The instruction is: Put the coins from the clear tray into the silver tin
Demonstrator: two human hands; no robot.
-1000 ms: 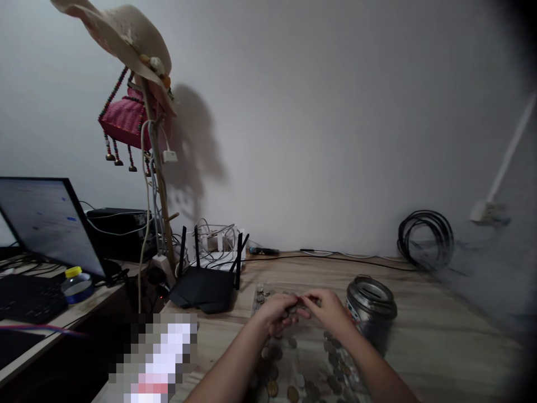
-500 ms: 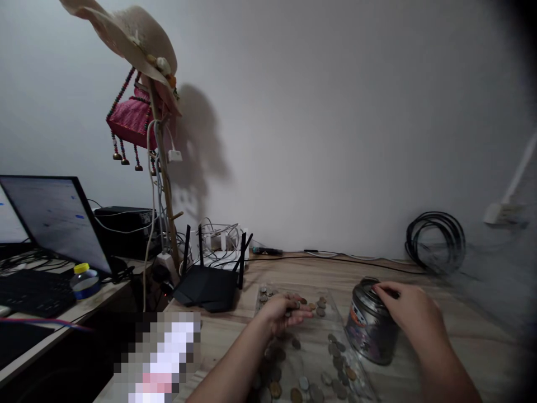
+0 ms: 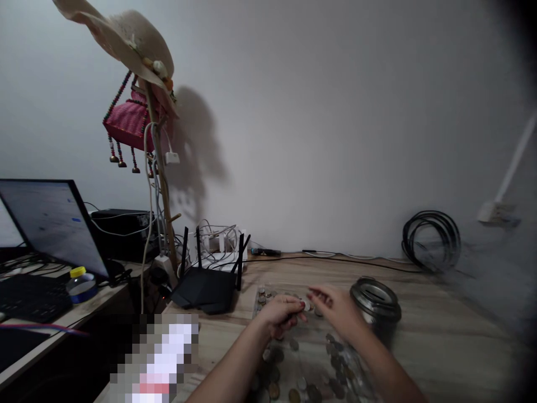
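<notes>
My left hand [image 3: 282, 316] is closed over the clear plastic tray, with a silver coin [image 3: 307, 305] pinched at its fingertips. Just right of that coin is my right hand [image 3: 337, 309], its thumb and fingers apart and holding nothing that I can see. Loose coins [image 3: 311, 392], silver and brass-coloured, lie spread over the tray [image 3: 300, 358]. Right of the tray stands a round metal coin tin [image 3: 380, 302] with a slot in its lid. My right forearm hides part of the tin's side and some coins.
A black router [image 3: 205, 288] with upright antennas stands left of the tray. Thin cables [image 3: 335, 257] run along the wall, and a black cable coil [image 3: 430, 240] leans at the back right. A monitor [image 3: 46, 224] and a yellow-capped bottle [image 3: 80, 285] are on the left desk.
My right hand has moved left from the tin's lid to beside my left hand, baring the slot. My left hand has gone from a half-open palm to pinching a coin.
</notes>
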